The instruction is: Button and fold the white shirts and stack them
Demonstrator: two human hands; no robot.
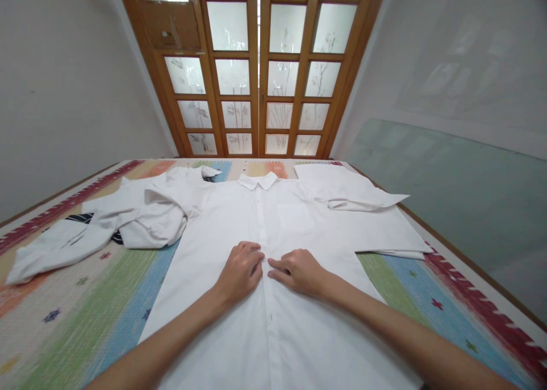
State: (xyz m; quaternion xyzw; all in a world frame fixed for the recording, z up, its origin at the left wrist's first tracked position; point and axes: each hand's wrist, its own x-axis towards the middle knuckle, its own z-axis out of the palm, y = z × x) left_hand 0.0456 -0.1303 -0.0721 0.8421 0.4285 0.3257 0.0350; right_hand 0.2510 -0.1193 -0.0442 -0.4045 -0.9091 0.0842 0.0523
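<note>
A white button-up shirt lies front up and spread flat, its collar at the far end. Down its middle runs the closed button placket. My left hand is at the placket around chest height, fingers curled and pinching the cloth edge. Facing it from the other side, my right hand has thumb and forefinger bent at the same spot by a small button. The fingertips of the two hands almost meet. Whatever lies under the curled fingers is hidden.
Beyond the left sleeve lies a crumpled white garment with dark striped patches. A folded white cloth rests by the right shoulder. Beneath is a colourful striped mat. Walls flank both sides; wooden glazed doors stand behind.
</note>
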